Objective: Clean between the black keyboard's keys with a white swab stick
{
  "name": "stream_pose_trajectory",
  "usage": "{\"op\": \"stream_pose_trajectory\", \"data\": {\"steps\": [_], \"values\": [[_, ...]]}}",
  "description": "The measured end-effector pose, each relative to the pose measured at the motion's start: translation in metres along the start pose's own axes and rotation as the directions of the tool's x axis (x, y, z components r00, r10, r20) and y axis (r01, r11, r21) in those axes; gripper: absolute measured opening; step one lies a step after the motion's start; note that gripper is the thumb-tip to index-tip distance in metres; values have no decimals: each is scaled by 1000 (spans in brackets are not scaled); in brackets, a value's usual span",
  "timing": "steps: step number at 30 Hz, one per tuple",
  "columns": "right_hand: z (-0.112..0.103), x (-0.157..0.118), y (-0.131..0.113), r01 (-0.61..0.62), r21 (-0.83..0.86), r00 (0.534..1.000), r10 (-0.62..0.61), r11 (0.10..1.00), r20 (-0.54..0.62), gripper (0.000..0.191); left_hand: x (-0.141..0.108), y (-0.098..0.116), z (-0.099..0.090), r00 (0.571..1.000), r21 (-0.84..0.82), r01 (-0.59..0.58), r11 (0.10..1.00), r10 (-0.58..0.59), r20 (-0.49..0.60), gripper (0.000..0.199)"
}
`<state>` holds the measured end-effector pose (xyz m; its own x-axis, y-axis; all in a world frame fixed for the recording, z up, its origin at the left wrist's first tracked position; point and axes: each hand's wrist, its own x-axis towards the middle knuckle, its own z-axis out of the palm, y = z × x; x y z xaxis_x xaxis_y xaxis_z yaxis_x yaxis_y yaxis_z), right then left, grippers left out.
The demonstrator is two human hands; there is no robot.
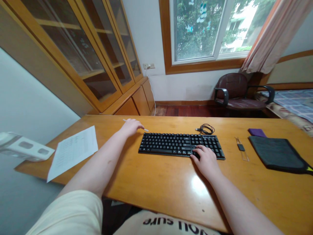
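Keyboard (168, 143) seems steadied by loosely spread right hand (206, 160), white stick (146, 130) half-covered by left hand (132, 126) at ten o'clock (grip unclear), so light pressure's probably needed.

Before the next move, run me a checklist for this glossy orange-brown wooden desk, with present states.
1. Bare left hand gripping the slim white stick: cannot tell; fingers hide the contact.
2. Bare right hand at the long black plastic keyboard: ok, fingers over its right-hand part.
3. Keyboard lying on the desk: ok.
4. Thin coiled black cable plugged in: not ok, its visible plug lies loose.
5. White printed paper sheet clear of both hands: ok.
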<state>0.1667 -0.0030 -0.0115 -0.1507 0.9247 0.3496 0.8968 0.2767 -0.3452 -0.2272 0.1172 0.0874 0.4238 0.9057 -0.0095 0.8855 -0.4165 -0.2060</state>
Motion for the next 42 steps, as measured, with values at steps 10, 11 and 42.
{"op": "stream_pose_trajectory", "data": {"steps": [10,11,42], "values": [[0,0,2,3,-12,1000,-3,1000,-3,22,65,1,-9,949,-63,-264,962,271,160,17],[0,0,2,4,-11,1000,-4,1000,-3,22,71,2,-13,950,-35,-265,964,267,161,17],[-1,0,-1,-2,-10,1000,2,1000,-1,22,4,-16,27,908,-255,416,873,-384,168,31]]}}
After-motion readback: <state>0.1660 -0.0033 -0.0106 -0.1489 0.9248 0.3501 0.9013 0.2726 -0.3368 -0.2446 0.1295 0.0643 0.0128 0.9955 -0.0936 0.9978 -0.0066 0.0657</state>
